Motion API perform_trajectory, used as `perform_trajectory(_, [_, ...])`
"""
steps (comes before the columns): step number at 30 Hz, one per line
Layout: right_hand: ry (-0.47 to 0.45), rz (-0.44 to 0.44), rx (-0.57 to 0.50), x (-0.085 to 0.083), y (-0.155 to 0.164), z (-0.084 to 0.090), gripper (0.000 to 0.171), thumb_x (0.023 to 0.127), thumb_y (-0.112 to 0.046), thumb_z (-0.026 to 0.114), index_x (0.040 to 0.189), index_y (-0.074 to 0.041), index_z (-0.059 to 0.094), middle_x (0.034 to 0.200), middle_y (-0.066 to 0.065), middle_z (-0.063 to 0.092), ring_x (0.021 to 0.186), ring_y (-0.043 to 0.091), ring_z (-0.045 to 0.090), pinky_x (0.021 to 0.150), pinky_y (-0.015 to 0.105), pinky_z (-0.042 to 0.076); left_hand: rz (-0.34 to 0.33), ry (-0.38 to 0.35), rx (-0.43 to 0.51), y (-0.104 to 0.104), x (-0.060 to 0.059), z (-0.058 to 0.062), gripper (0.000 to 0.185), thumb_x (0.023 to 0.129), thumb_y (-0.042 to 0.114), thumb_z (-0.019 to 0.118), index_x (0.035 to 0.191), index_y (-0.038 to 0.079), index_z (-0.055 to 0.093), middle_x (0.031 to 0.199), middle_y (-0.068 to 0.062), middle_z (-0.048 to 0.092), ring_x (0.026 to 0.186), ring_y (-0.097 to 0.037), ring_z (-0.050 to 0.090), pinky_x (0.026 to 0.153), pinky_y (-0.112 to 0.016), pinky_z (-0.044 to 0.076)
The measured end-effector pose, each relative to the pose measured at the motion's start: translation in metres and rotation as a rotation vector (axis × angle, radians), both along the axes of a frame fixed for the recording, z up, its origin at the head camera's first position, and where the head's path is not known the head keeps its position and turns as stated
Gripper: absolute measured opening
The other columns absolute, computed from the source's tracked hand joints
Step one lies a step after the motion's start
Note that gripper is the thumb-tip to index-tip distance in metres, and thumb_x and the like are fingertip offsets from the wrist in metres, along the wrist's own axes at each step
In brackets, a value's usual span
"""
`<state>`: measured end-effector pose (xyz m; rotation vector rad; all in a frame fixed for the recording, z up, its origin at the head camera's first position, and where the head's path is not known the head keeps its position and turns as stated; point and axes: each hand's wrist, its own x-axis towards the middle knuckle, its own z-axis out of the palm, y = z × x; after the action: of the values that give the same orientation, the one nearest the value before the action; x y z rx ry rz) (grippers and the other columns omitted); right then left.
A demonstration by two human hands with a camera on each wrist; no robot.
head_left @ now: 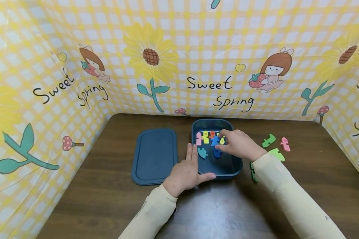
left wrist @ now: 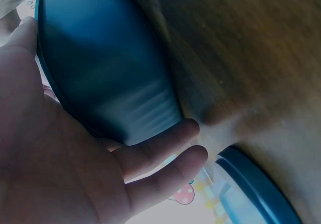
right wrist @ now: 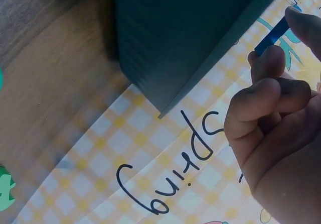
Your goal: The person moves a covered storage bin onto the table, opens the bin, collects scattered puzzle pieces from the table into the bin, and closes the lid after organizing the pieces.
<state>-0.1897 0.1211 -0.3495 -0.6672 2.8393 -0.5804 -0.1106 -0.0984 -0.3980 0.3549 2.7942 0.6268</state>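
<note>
My left hand lies flat against the near left corner of the blue box: fingers straight and together along its left wall, thumb spread along its front wall. The left wrist view confirms relaxed, extended fingers touching the box's side; nothing is gripped.

My right hand reaches over the box's right rim, fingers curled. It pinches a blue puzzle piece between thumb and forefinger; the right wrist view shows the thin blue edge of that piece caught at the fingertips, the remaining fingers folded in.

Inside the box, a row of pieces stands along the far wall: pink, yellow, orange. A teal piece lies on the box floor just beside my left fingertips. The held blue piece sits just in front of the row, partly hidden by my fingers.

The box lid lies flat to the left of the box. Green pieces and one pink piece lie on the brown table to the right, beyond my right wrist.
</note>
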Motion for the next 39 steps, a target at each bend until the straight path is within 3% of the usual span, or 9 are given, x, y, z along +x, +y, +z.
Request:
perform_trajectory(4, [-0.016, -0.025, 0.043, -0.002, 0.000, -0.001, 0.069, 0.091, -0.045, 0.075, 0.139, 0.000, 0.056, 0.100, 0.015, 0.070, 0.084, 0.025, 0.064, 0.078, 0.044, 0.056, -0.002, 0.006, -0.012, 0.002, 0.000, 0.001, 0.121, 0.083, 0.079, 0.058, 0.163, 0.008, 0.001, 0.168, -0.013, -0.004, 0.091, -0.031, 0.069, 0.066, -0.037, 0.055])
perform_trajectory(8, [-0.032, -0.053, 0.057, -0.001, 0.004, -0.002, 0.079, 0.090, -0.049, 0.075, 0.145, 0.001, 0.050, 0.126, 0.023, 0.064, 0.102, 0.031, 0.062, 0.091, 0.052, 0.052, -0.003, 0.005, -0.018, 0.004, 0.000, 0.002, 0.121, 0.083, 0.079, 0.057, 0.163, 0.008, 0.001, 0.168, -0.013, -0.004, 0.098, -0.034, 0.069, 0.075, -0.043, 0.056])
perform_trajectory(12, [-0.035, -0.080, 0.033, 0.001, 0.012, -0.002, 0.071, 0.092, -0.046, 0.073, 0.144, -0.001, 0.052, 0.101, 0.018, 0.069, 0.085, 0.027, 0.063, 0.077, 0.044, 0.056, -0.006, 0.006, -0.025, 0.005, 0.000, 0.002, 0.121, 0.084, 0.079, 0.057, 0.163, 0.008, 0.001, 0.168, -0.013, -0.004, 0.100, -0.035, 0.068, 0.073, -0.041, 0.056])
perform_trajectory(16, [-0.034, -0.090, -0.016, 0.004, 0.024, -0.001, 0.060, 0.096, -0.040, 0.070, 0.140, -0.002, 0.055, 0.070, 0.007, 0.056, 0.063, 0.021, 0.056, 0.057, 0.035, 0.048, -0.006, 0.010, -0.025, 0.005, 0.001, 0.004, 0.121, 0.084, 0.078, 0.058, 0.163, 0.008, 0.001, 0.168, -0.014, -0.003, 0.100, -0.035, 0.068, 0.072, -0.041, 0.056])
perform_trajectory(21, [0.000, -0.133, -0.076, 0.009, 0.045, -0.002, 0.046, 0.100, -0.033, 0.066, 0.132, -0.001, 0.061, 0.086, 0.007, 0.068, 0.074, 0.021, 0.062, 0.064, 0.038, 0.054, 0.001, 0.006, -0.016, 0.005, 0.000, 0.002, 0.121, 0.083, 0.079, 0.059, 0.163, 0.008, 0.001, 0.168, -0.013, -0.004, 0.101, -0.036, 0.068, 0.067, -0.039, 0.055])
perform_trajectory(25, [0.032, -0.131, -0.104, 0.013, 0.066, -0.005, 0.036, 0.101, -0.027, 0.064, 0.124, 0.000, 0.064, 0.104, 0.012, 0.072, 0.084, 0.023, 0.066, 0.071, 0.043, 0.056, 0.012, 0.000, -0.002, 0.004, 0.000, 0.000, 0.122, 0.082, 0.079, 0.060, 0.163, 0.010, 0.000, 0.168, -0.012, -0.006, 0.088, -0.033, 0.069, 0.056, -0.034, 0.051])
perform_trajectory(30, [0.040, -0.097, -0.108, 0.018, 0.093, -0.014, 0.023, 0.100, -0.017, 0.064, 0.115, 0.000, 0.067, 0.095, 0.008, 0.072, 0.078, 0.020, 0.065, 0.067, 0.041, 0.053, 0.014, -0.002, 0.004, 0.003, -0.002, -0.002, 0.123, 0.082, 0.079, 0.060, 0.163, 0.010, -0.002, 0.168, -0.011, -0.008, 0.070, -0.026, 0.064, 0.048, -0.033, 0.045])
perform_trajectory(32, [0.030, -0.081, -0.100, 0.021, 0.102, -0.019, 0.021, 0.099, -0.015, 0.065, 0.114, 0.000, 0.067, 0.092, 0.006, 0.071, 0.077, 0.019, 0.065, 0.066, 0.041, 0.053, 0.013, -0.002, 0.001, 0.002, -0.002, -0.002, 0.123, 0.082, 0.079, 0.060, 0.163, 0.010, -0.002, 0.168, -0.010, -0.009, 0.071, -0.026, 0.064, 0.048, -0.033, 0.045])
perform_trajectory(39, [-0.063, -0.054, -0.085, 0.036, 0.125, -0.032, 0.036, 0.094, -0.019, 0.072, 0.122, 0.002, 0.064, 0.074, -0.001, 0.057, 0.064, 0.015, 0.052, 0.058, 0.033, 0.044, 0.015, -0.018, 0.017, 0.002, -0.001, 0.000, 0.122, 0.083, 0.078, 0.061, 0.163, 0.011, -0.002, 0.168, -0.010, -0.009, 0.069, -0.026, 0.063, 0.048, -0.034, 0.045])
